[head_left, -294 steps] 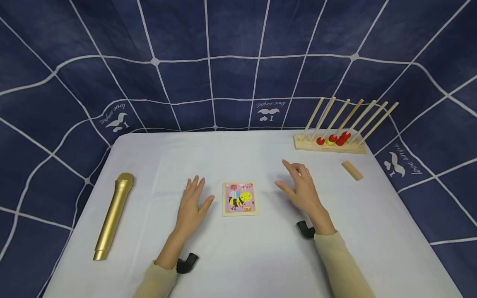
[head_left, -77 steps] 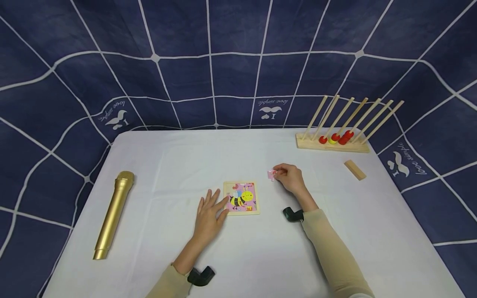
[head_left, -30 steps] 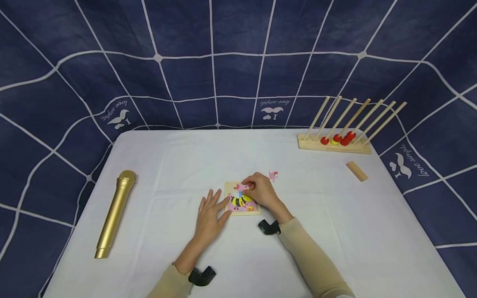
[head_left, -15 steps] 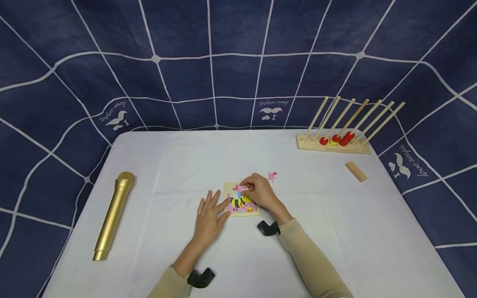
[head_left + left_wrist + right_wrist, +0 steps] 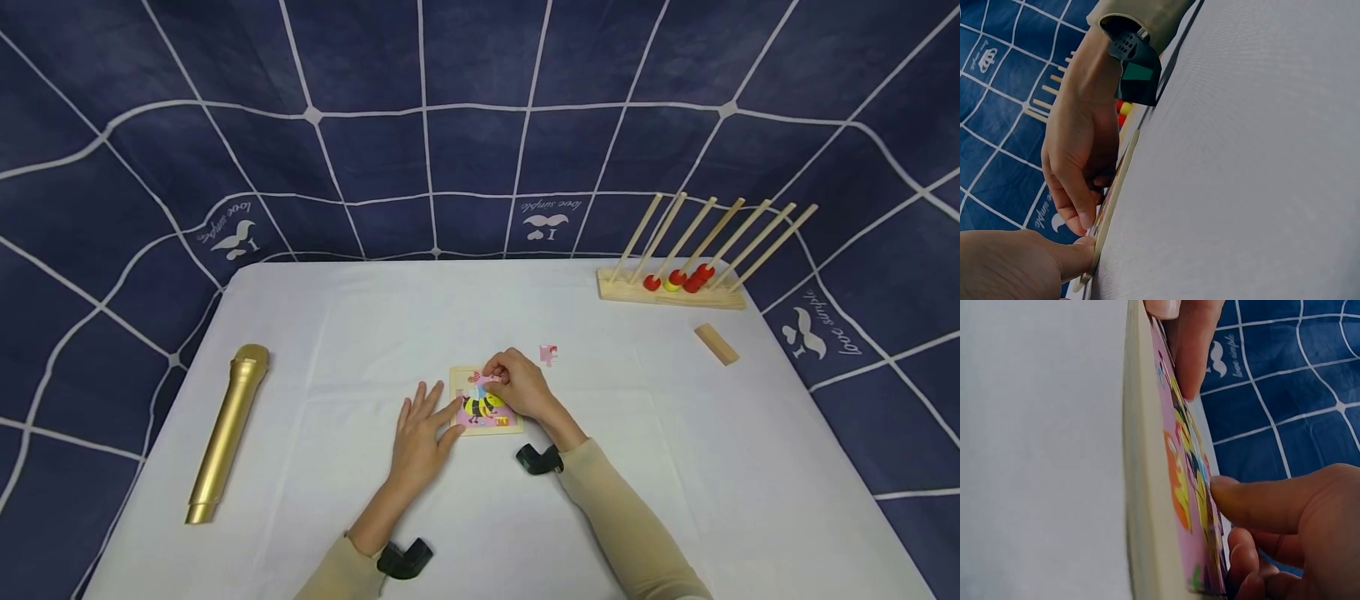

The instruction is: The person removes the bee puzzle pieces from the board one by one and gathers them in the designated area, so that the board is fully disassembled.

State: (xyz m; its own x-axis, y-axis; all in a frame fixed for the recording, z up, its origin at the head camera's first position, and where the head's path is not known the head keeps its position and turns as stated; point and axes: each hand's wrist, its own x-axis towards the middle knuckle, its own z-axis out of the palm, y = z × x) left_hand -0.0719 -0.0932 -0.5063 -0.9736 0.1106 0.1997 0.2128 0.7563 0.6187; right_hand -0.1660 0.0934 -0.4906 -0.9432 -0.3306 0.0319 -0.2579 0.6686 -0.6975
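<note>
A small square puzzle (image 5: pixel 487 410) with a bee picture lies flat on the white table (image 5: pixel 360 325), inside its pale wooden frame (image 5: pixel 491 432). The left hand (image 5: pixel 418 442) is at the puzzle's left side, its fingers fairly straight and spread apart, with the forefinger and thumb touching the edge there. The right hand (image 5: pixel 522 385) covers the puzzle's upper right part; its thumb and forefinger are curled in and pinch a pink piece (image 5: pixel 487 381) near the top, though the fingertips are partly hidden. In the right wrist view the thumb touches the picture side. Just beyond the puzzle's upper right corner, apart from it, a loose pink piece (image 5: pixel 548 356) with a bit of red lies on the table.

Well to the right of the puzzle is a small wooden block (image 5: pixel 717 344). Behind that block, far right of the puzzle, stands a wooden rack (image 5: pixel 622 292) with upright sticks and several red beads (image 5: pixel 693 284) plus a yellow one. Well to the puzzle's left lies a gold microphone (image 5: pixel 228 433). A dark blue cloth (image 5: pixel 480 154) with white lines hangs beyond the puzzle.
</note>
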